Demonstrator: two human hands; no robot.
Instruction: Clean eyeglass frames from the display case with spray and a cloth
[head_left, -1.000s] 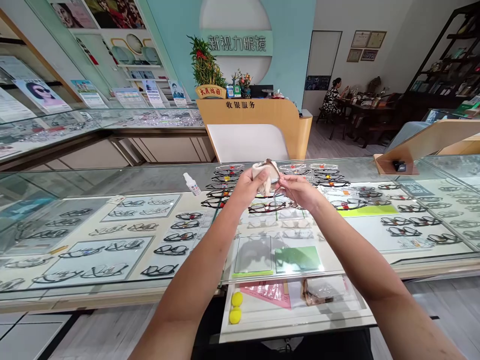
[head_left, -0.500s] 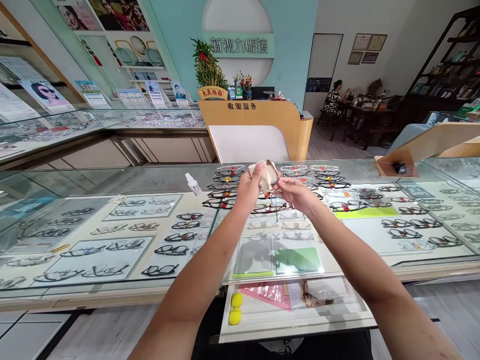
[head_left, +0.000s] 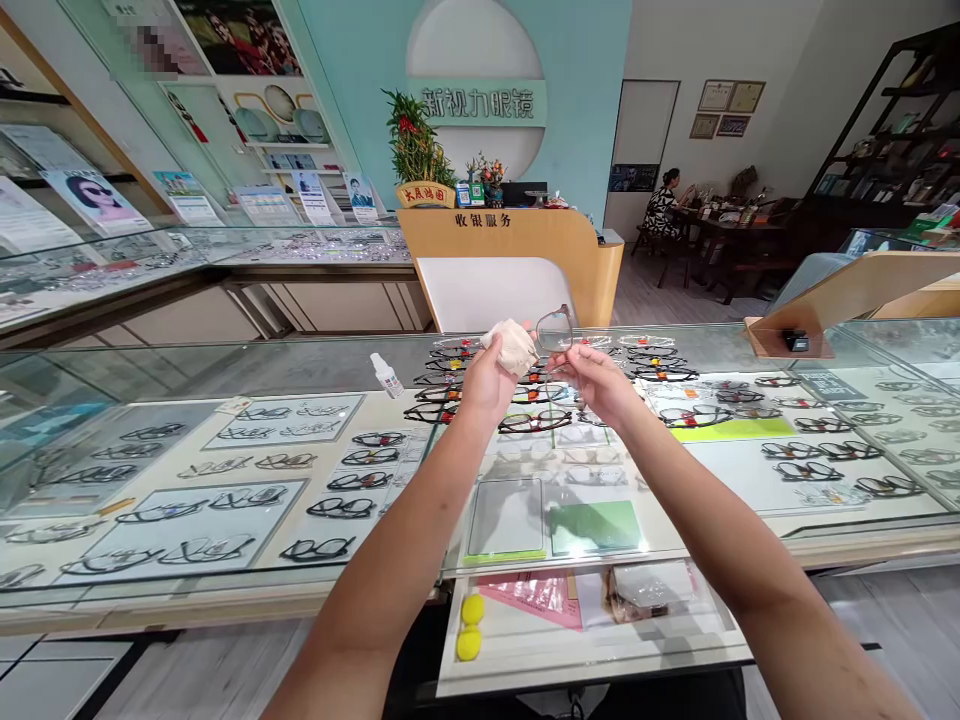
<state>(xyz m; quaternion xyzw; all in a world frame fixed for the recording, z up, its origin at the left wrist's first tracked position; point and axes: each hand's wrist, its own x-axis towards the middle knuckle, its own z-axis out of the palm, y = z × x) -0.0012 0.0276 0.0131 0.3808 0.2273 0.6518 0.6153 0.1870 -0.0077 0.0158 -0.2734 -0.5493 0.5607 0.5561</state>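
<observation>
My left hand (head_left: 486,382) is closed around a bunched, pale beige cloth (head_left: 514,347) above the glass counter. To its right, my right hand (head_left: 596,380) grips a pair of eyeglasses (head_left: 555,329) with a thin brownish frame, held up on its side so one lens stands above my fingers. The cloth is just left of the eyeglasses, and whether they touch I cannot tell. Behind and below both hands lie rows of dark frames (head_left: 525,423) with red and yellow tags. A small white spray bottle (head_left: 386,375) stands on the glass to the left.
Under the glass counter top (head_left: 315,365) are many more eyeglasses. An open drawer (head_left: 540,665) near my body holds two yellow round objects (head_left: 470,625) and packets. A wooden stand (head_left: 840,290) sits at right. Beyond is a cashier desk (head_left: 510,230); a person (head_left: 663,210) sits far back.
My left hand and the cloth have come away from the lens, shifting slightly left. The eyeglasses, mostly covered by the cloth before, now show upright in my right hand.
</observation>
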